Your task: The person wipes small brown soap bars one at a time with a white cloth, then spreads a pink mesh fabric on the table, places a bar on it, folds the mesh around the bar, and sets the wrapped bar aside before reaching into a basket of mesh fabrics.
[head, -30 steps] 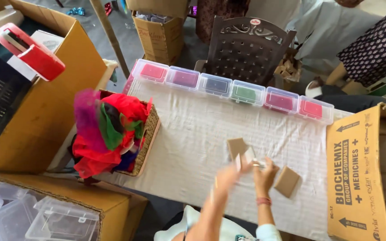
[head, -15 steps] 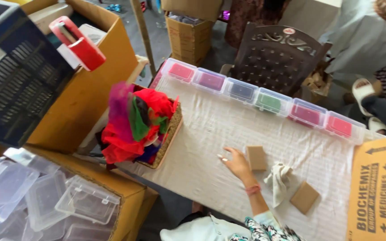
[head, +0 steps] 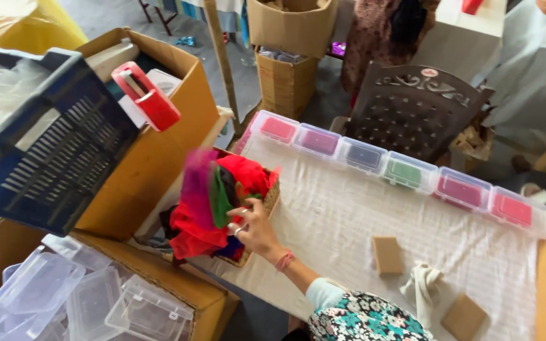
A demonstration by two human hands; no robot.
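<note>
While our left hand closes on colourful cloth pieces heaped in a basket, seemingly picking one, our right is unseen.

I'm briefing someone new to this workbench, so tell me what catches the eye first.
The heap of bright cloth, red, pink and green, in a woven basket at the table's left edge stands out most, with one hand reaching into it. Behind runs a row of clear boxes holding coloured contents, and a blue crate looms at left.

Cloths in basket — boxes behind, right.
</note>
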